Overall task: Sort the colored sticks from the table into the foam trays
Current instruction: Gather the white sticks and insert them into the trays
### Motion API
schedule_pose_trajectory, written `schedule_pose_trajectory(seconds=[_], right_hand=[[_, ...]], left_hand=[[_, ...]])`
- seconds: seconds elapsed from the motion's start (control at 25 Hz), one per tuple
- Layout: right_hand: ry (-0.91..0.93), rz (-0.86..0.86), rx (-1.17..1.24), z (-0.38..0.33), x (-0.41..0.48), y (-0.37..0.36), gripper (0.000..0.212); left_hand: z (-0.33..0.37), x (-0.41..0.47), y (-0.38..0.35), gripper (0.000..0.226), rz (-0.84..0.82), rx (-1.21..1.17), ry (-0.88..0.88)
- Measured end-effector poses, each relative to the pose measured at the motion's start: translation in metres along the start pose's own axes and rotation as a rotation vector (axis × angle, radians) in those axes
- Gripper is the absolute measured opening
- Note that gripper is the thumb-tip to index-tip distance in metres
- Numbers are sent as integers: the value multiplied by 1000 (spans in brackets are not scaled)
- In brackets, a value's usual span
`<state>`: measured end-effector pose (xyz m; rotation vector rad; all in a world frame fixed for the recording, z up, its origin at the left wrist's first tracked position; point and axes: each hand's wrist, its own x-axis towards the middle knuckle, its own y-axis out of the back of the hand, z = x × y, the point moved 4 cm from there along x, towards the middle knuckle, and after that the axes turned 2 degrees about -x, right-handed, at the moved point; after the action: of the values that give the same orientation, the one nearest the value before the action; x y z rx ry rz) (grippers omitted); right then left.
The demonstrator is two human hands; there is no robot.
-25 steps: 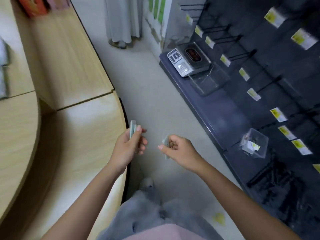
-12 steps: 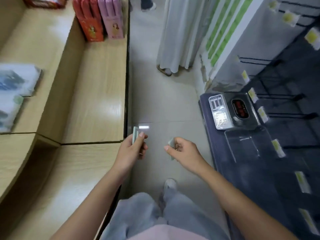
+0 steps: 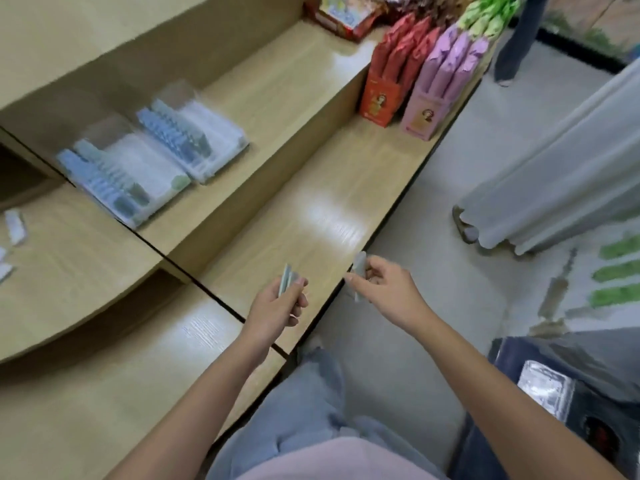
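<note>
Your left hand (image 3: 277, 308) is curled round a small bunch of pale sticks (image 3: 286, 279), whose ends poke up past your fingertips. Your right hand (image 3: 384, 289) pinches one more pale stick (image 3: 359, 264) between thumb and fingers; motion blur hides its exact colour. Both hands hover apart from each other, the left over the front edge of the wooden worktop (image 3: 329, 188), the right just beyond that edge, above the floor (image 3: 450, 161).

Two white foam trays lie side by side on the raised step of the worktop, well away from your hands: the near tray (image 3: 152, 168) and the far tray (image 3: 218, 129). Each carries a row of blue and greenish sticks along its left side. A few loose pale sticks (image 3: 14, 225) lie at the far left.

At the far end of the worktop stand red packets (image 3: 391, 74) and pink packets (image 3: 446, 77). A white cloth (image 3: 554, 174) hangs to the floor on your right.
</note>
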<state>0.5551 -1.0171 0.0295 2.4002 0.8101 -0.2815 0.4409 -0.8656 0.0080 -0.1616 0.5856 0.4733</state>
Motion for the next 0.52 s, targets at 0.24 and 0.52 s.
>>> schedule_pose_trajectory(seconds=[0.24,0.52], right_hand=[[209,-186,-160,-68,120,3,18],[490,-463,-148,-167,253,-56,11]], left_hand=[[68,61,32,14,190,-144,-43],[91,85,50,25,416,-449,-18]])
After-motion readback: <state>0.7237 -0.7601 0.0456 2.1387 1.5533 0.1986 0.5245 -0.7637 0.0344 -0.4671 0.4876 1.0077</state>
